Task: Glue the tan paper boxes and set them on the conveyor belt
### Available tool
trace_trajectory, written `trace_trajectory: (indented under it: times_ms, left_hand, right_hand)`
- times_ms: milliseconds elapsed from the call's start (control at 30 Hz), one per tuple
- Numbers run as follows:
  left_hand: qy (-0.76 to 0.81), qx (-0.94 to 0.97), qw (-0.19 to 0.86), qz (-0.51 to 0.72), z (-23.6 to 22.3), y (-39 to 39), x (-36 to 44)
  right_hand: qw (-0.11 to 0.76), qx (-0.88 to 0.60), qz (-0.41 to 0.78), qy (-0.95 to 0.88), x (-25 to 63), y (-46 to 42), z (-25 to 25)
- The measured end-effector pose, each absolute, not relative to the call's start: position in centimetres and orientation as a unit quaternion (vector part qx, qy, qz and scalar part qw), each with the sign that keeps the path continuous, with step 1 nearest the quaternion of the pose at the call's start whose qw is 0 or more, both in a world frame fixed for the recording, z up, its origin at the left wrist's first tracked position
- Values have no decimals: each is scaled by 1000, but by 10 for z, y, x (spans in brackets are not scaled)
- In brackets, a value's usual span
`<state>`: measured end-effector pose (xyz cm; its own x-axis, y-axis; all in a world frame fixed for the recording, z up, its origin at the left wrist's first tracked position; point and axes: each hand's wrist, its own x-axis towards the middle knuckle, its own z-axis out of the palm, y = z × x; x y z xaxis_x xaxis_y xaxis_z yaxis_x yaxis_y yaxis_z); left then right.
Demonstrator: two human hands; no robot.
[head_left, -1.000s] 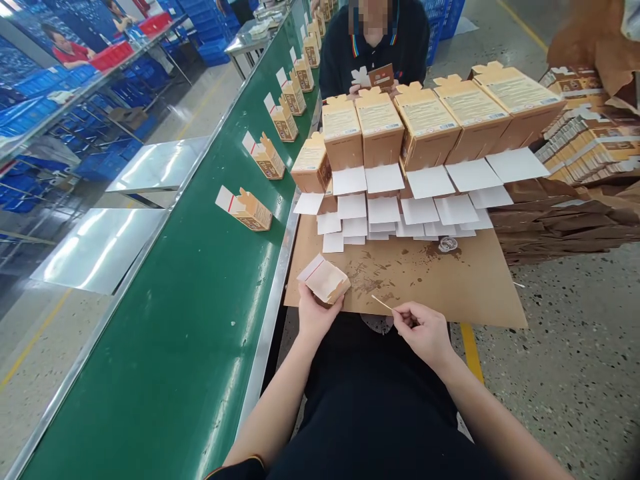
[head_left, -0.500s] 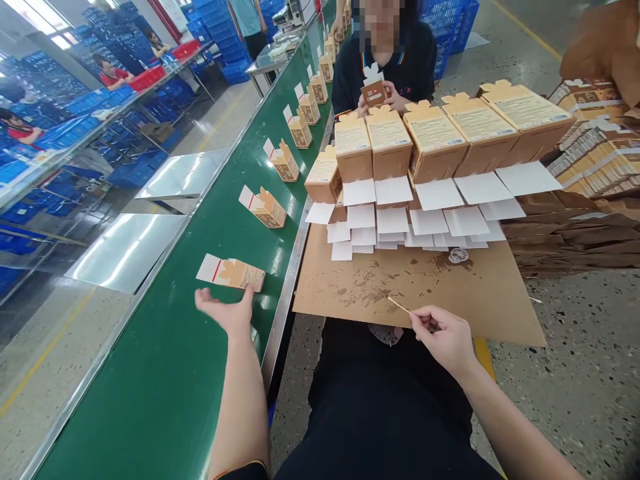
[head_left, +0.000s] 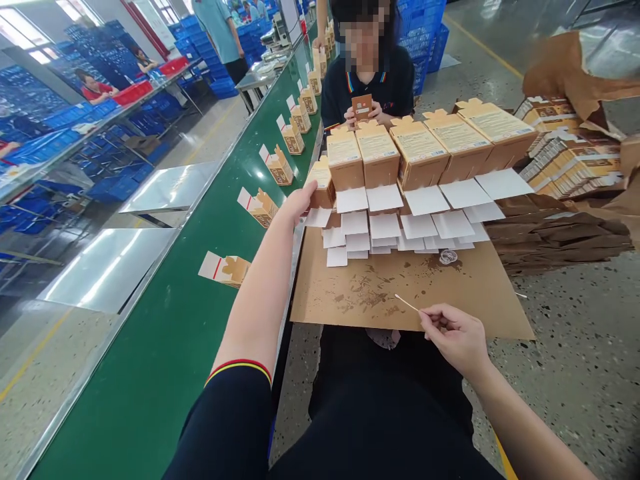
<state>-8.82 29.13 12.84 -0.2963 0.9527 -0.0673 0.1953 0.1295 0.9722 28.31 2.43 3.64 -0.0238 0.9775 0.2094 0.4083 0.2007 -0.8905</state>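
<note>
My left hand [head_left: 300, 198] is stretched forward and closes on the leftmost small tan carton [head_left: 323, 181] in the rows of cartons [head_left: 420, 150] with white flaps hanging over the cardboard sheet [head_left: 470, 293]. My right hand [head_left: 453, 335] rests near the sheet's front edge and pinches a thin wooden stick [head_left: 406, 303] that points left. On the green conveyor belt [head_left: 165, 347] lies the carton with a red-striped white flap [head_left: 223, 268], beside my left forearm.
More open cartons [head_left: 273, 167] ride the belt in a line going away. A person in a dark top sits across, holding a small brown carton [head_left: 361, 107]. Flat carton stacks [head_left: 575, 153] and brown paper lie right. Steel side tables [head_left: 165, 183] stand left of the belt.
My left hand put the carton down on the belt, let go, then swung right and forward to the leftmost carton in the rows. The right hand kept the stick almost still.
</note>
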Motion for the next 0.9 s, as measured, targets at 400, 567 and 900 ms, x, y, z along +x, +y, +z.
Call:
trace_trajectory:
  times_ms: [400,567,900]
  left_hand:
    - [561,343,468,590,73,86,-86]
    - [599,297,467,579,15,47,-42]
    - [611,322,447,568,15,45,-34]
  right_hand:
    - [427,-505,350,-664,270,14,38]
    - [377,-462,361,-717,221,28,15]
    - [327,-447,333,-763,208,46,-2]
